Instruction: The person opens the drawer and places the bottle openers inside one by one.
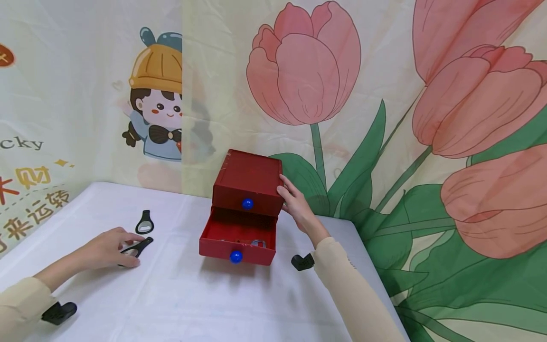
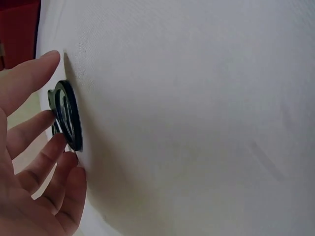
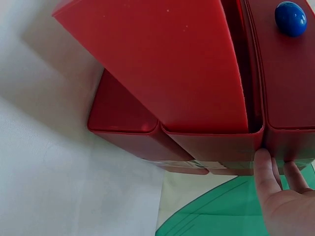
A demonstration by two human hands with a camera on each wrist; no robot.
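My left hand point(image 1: 108, 247) hovers low at the left of the table, fingers spread around a small black-rimmed magnifying glass point(image 1: 143, 244). In the left wrist view, the thumb stands apart from that magnifying glass point(image 2: 69, 115) while other fingertips are right at its rim. A second magnifying glass point(image 1: 145, 224) lies just beyond. At the centre stands a red drawer cabinet point(image 1: 249, 171) with blue knobs. Its pulled-out drawer point(image 1: 213, 247) contains a shiny ring-like thing point(image 1: 258, 243). Straight fingers of my right hand point(image 1: 297, 204) rest against the cabinet's right side, also seen in the right wrist view.
A white cloth covers the table point(image 1: 171, 294). Behind the cabinet hangs a backdrop point(image 1: 222, 71) printed with tulips and a cartoon figure. Below the pulled-out drawer, another closed drawer point(image 3: 120, 108) shows in the right wrist view.
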